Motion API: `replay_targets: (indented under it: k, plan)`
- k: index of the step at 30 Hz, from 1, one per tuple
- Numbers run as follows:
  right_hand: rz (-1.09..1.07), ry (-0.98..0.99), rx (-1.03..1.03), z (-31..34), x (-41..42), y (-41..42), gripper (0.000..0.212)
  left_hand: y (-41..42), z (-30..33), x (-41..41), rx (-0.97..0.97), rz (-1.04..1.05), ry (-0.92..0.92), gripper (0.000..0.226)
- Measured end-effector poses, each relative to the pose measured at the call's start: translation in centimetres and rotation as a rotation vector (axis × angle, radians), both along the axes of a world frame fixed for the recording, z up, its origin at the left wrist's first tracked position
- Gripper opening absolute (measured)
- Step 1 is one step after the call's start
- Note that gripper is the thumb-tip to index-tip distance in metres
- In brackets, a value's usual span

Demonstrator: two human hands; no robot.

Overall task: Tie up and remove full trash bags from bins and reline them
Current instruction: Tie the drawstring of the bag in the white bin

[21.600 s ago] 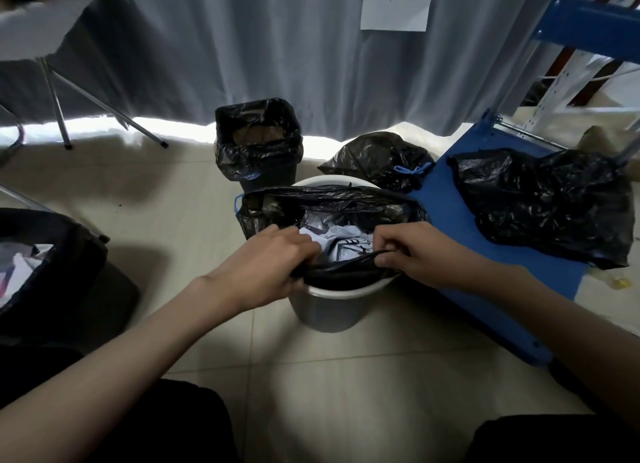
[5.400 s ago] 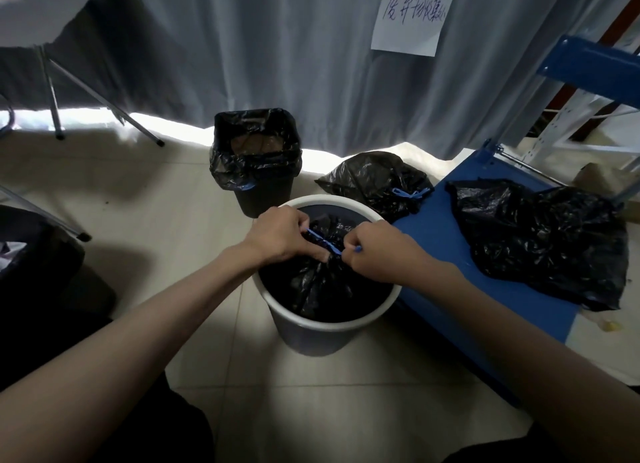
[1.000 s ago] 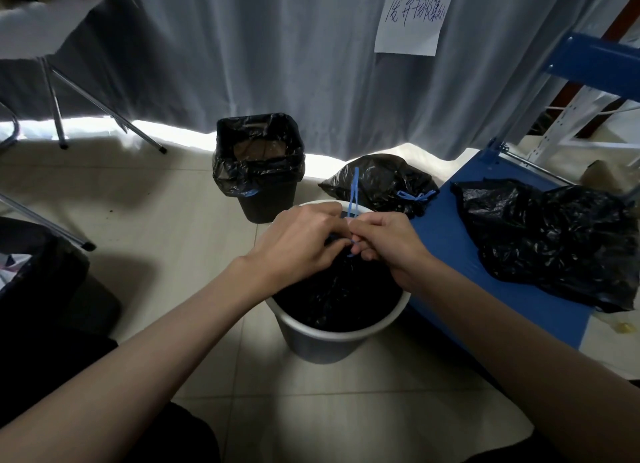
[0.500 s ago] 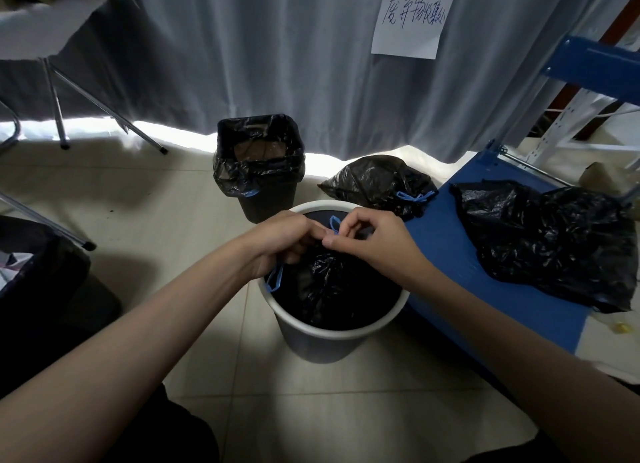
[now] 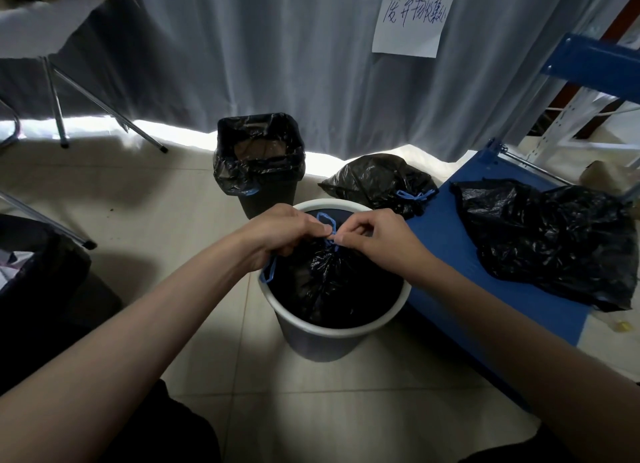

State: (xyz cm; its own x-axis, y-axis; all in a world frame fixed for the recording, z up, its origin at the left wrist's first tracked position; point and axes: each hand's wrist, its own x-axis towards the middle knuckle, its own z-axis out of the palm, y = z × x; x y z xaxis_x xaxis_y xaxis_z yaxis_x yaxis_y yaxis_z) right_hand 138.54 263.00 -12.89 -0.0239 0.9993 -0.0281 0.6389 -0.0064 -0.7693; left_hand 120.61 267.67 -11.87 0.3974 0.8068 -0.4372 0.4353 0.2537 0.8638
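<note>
A round white bin [image 5: 311, 329] stands on the tiled floor in front of me. Inside it sits a full black trash bag [image 5: 332, 282], its mouth gathered to a neck. A blue drawstring [image 5: 327, 220] loops above that neck, and another blue loop hangs under my left hand at the rim. My left hand [image 5: 280, 236] and my right hand [image 5: 375, 241] meet over the neck. Both pinch the blue drawstring between thumb and fingertips.
A black square bin [image 5: 259, 166] with a black liner stands behind. A tied black bag [image 5: 377, 182] with a blue bow lies beside it. Loose black bags [image 5: 550, 241] lie on a blue shelf board [image 5: 460, 265] at right. Another lined bin [image 5: 38, 272] sits at left.
Over the last second the tall upright drawstring strand has come down into a small loop over the bag's neck, and both hands have stayed pinched together there.
</note>
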Motion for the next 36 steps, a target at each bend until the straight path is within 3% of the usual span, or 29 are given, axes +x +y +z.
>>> replay_targets:
  k: [7, 14, 22, 30, 33, 36]
  plan:
    - [0.099, -0.107, -0.166, 2.0, 0.7, 0.2, 0.011, 0.7, -0.2, -0.5, 0.025, -0.080, -0.006, 0.013]
    - [0.253, -0.255, -0.304, 2.9, 1.2, -0.2, 0.020, 1.2, -1.5, -1.0, 0.182, 0.001, -0.012, 0.007]
    - [0.245, -0.306, -0.287, 2.3, 1.4, -0.5, 0.019, 1.5, -2.0, -0.9, 0.391, -0.041, 0.141, 0.008]
    - [0.321, -0.399, -0.334, 2.6, 0.9, -0.4, 0.015, 0.7, -1.9, 0.0, 0.758, -0.014, 0.355, 0.012]
    - [0.306, -0.301, -0.374, 2.7, 1.2, -0.5, 0.012, 0.6, -2.1, 0.0, 0.762, -0.004, 0.377, 0.012]
    - [0.192, 0.060, -0.385, 2.2, 1.4, -0.8, 0.010, 0.7, -2.2, 0.0, 0.729, -0.010, 0.401, 0.014]
